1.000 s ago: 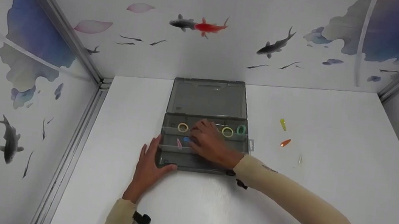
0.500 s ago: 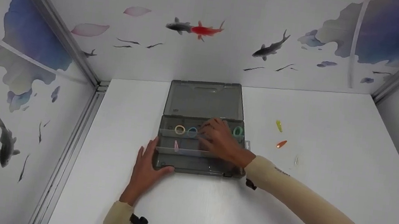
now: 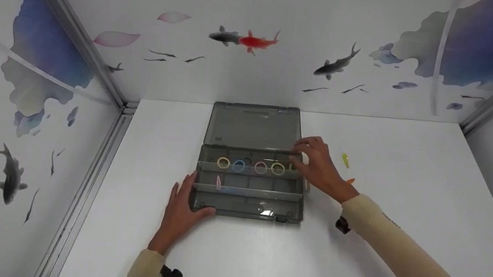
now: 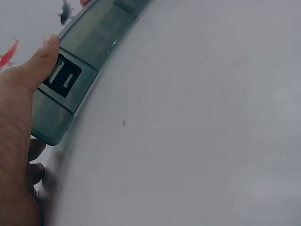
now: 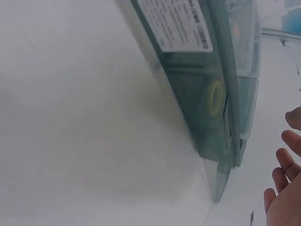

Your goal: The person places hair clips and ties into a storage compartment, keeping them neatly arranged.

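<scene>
A dark, see-through compartment box (image 3: 247,205) lies with its lid (image 3: 255,128) folded back. My left hand (image 3: 180,212) grips its front left corner, thumb on the front wall and fingers along the left side. Near its back right corner, my right hand (image 3: 320,166) has its fingers apart and holds nothing visible. Below its fingertips is a green ring (image 3: 291,166), partly hidden. The back compartment also holds a yellow ring (image 3: 223,163), a blue ring (image 3: 239,166), a pink ring (image 3: 261,167) and a yellow-green ring (image 3: 277,169). A pink hair clip (image 3: 218,182) stands in the middle compartment.
Right of the box, a yellow hair clip (image 3: 345,160) lies on the white table (image 3: 250,261). An orange clip (image 3: 350,181) shows partly behind my right wrist. White walls with painted fish enclose the table at the back and sides.
My right hand has moved from over the middle of the box to its right end, uncovering the pink and yellow-green rings. The left hand stays at its corner.
</scene>
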`<state>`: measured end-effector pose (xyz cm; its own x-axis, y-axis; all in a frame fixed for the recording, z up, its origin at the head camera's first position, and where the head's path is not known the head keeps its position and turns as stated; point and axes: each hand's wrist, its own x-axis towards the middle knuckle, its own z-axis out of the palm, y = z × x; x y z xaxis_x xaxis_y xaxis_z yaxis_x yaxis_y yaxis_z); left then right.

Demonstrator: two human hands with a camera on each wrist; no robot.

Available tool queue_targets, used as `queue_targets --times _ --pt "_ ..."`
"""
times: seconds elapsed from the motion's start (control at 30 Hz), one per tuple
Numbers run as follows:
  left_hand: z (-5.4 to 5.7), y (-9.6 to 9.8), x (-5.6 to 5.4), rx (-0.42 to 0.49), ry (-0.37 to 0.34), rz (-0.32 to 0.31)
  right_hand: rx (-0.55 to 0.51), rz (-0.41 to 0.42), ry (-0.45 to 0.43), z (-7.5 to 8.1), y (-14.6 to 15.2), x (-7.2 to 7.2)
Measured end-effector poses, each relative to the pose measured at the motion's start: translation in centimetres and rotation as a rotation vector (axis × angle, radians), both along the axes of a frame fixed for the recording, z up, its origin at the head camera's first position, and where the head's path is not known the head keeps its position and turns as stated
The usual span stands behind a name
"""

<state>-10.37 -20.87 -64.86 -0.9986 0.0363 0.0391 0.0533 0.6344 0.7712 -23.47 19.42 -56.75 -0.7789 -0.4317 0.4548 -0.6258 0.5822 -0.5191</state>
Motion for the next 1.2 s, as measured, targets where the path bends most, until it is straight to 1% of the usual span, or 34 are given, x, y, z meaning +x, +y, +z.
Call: queue_targets --times 0.17,0.37,0.43,0.53,0.67,0.8,1.03,1.2 --pt "-0.2 0.0 0.0 -0.005 -0.004 -0.003 0.003 -0.047 -0.032 -0.5 3.1 0.3" --pt "-0.2 0.0 0.0 0.008 -0.002 -0.006 -0.030 -0.089 -0.005 -1.0 6.6 0.3" --pt "-0.2 -0.1 0.0 0.008 -0.003 -0.002 -0.042 -0.105 -0.013 -1.3 7.5 0.2" --pt "-0.1 -0.1 -0.1 0.009 -0.017 0.007 -0.059 -0.124 -0.054 -1.8 8.9 -0.1" --pt "0.0 -0.1 -0.2 0.006 -0.024 0.012 -0.054 -0.155 -0.120 -2.5 10.4 -0.5" --pt "-0.1 0.0 -0.3 0.006 -0.012 0.007 -0.036 -0.187 -0.178 -3.0 11.8 -0.8" --pt "-0.3 0.0 -0.2 0.009 -0.014 0.015 -0.017 -0.176 -0.206 -3.9 13.5 -1.2" --pt "-0.2 -0.1 -0.1 0.014 -0.015 0.016 0.016 -0.177 -0.237 -4.2 14.7 -1.3"
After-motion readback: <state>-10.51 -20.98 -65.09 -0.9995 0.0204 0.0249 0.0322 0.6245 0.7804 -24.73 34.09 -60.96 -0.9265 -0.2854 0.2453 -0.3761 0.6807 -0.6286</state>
